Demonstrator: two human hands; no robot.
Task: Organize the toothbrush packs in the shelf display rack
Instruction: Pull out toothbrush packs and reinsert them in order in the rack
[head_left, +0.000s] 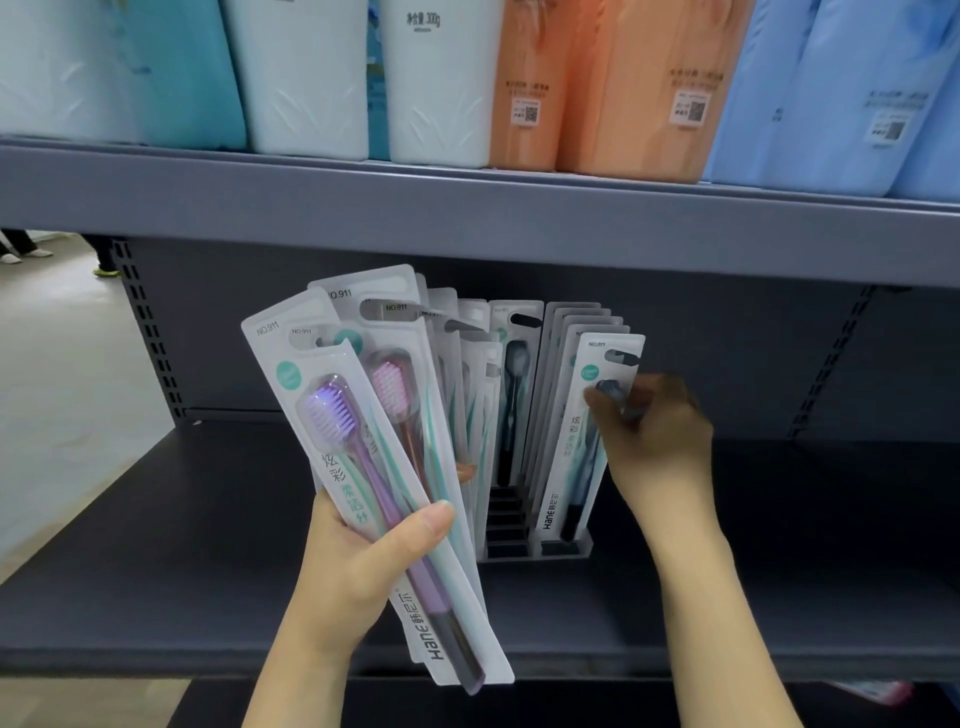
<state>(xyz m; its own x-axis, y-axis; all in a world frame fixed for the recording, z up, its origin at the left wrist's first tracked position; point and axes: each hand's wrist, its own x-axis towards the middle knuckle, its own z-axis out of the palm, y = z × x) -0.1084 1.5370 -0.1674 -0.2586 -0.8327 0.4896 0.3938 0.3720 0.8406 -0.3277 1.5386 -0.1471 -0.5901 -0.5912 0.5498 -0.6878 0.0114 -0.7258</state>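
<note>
Head view shows the left hand (363, 561) gripping a fan of toothbrush packs (374, 467), while the right hand (654, 431) pinches one dark-brush pack (587, 441) standing in the front slot of the rack (561, 548). This looks like the slotting step; next, seat it straight. Bottles (441, 83) on the upper shelf (467, 218) hang overhead, and neighbouring packs crowd the slots.

Left hand (363, 561) gripping fanned toothbrush packs (363, 467), right hand (654, 431) pinching dark-brush pack (582, 441) in rack (566, 548)
</note>
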